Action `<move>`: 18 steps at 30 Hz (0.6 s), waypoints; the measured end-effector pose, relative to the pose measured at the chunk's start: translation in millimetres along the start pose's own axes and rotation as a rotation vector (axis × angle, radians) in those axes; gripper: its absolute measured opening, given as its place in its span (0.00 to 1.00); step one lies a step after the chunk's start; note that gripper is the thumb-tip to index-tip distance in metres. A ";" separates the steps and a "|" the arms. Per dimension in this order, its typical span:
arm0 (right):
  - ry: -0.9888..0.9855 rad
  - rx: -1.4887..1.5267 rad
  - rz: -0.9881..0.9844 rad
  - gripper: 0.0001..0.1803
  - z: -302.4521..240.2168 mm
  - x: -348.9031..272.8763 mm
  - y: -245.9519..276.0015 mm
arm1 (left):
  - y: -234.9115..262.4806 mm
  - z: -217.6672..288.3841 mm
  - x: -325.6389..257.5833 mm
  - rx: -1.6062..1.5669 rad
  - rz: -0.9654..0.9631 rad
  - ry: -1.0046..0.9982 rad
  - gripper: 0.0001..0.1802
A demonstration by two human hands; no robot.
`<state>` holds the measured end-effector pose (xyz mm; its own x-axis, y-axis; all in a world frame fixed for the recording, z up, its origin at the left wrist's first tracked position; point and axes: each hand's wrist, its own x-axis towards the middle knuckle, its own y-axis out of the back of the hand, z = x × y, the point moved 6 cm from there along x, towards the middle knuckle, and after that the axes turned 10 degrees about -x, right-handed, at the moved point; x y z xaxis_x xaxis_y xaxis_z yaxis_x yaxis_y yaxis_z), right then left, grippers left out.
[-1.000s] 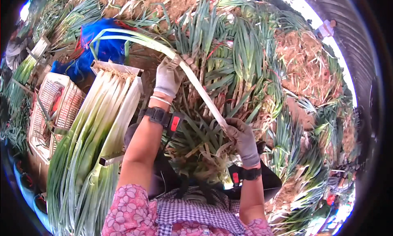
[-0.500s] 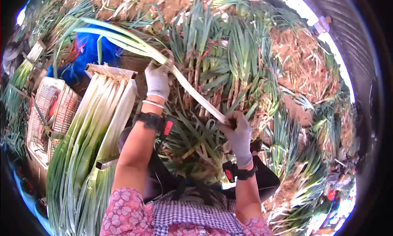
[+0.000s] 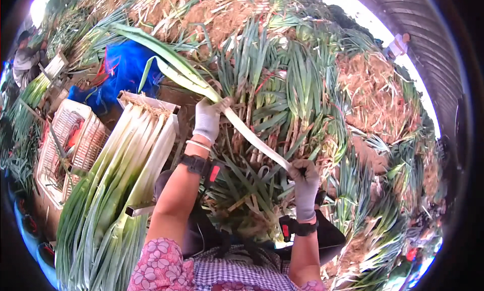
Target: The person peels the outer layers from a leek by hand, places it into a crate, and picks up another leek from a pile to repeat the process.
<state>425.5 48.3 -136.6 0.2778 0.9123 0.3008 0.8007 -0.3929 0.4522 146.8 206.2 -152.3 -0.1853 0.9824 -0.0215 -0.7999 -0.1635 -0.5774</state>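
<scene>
One long leek (image 3: 254, 137) stretches slantwise between my two gloved hands. My left hand (image 3: 207, 118) is closed around it where the white shaft turns to green leaves, and the leaves fan out toward the upper left. At the root end, my right hand (image 3: 304, 179) pinches the tip with bent fingers; the roots themselves are hidden by the glove. To the left of my left forearm, a row of leeks (image 3: 118, 160) lies in a metal trough frame (image 3: 169, 134), their root ends against its far plate and their leaves hanging toward me.
A cream plastic basket (image 3: 65, 144) with something red inside stands left of the frame. Behind it lies blue netting (image 3: 123, 69). Untrimmed leek bundles (image 3: 302, 84) and brown peelings (image 3: 378, 89) cover the ground ahead and right. One person (image 3: 27, 59) is at far left, another (image 3: 398, 46) at far right.
The whole view has shifted, so the surroundings sit slightly lower and more to the right. Both hands keep hold of the leek; fewer of its leaves show spread apart.
</scene>
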 end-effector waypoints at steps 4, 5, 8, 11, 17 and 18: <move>-0.044 0.142 -0.041 0.05 9.3 0.3 1.3 | -6.3 2.3 -8.3 -0.158 -0.091 0.147 0.12; -0.192 0.210 -0.054 0.04 15.8 -2.4 1.1 | -6.1 1.5 -9.7 -0.178 -0.092 0.139 0.12; -0.177 -0.046 -0.093 0.04 53.2 -4.5 -2.1 | -13.2 -14.5 -9.8 -0.200 -0.123 0.133 0.12; -0.373 -0.290 -0.437 0.07 67.6 -11.1 -24.1 | -10.0 -23.1 -10.9 0.081 -0.189 0.050 0.11; 0.270 0.077 -0.242 0.12 -67.3 42.9 -63.2 | -38.4 -30.6 -36.6 0.116 -0.364 0.104 0.10; 0.353 0.176 -0.317 0.12 -91.0 49.7 -73.9 | -44.2 -30.9 -42.2 0.127 -0.392 0.122 0.10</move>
<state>331.9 112.2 -78.6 -0.1653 0.8769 0.4514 0.9025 -0.0501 0.4278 207.6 174.8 -151.1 0.2093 0.9747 0.0784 -0.8616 0.2218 -0.4566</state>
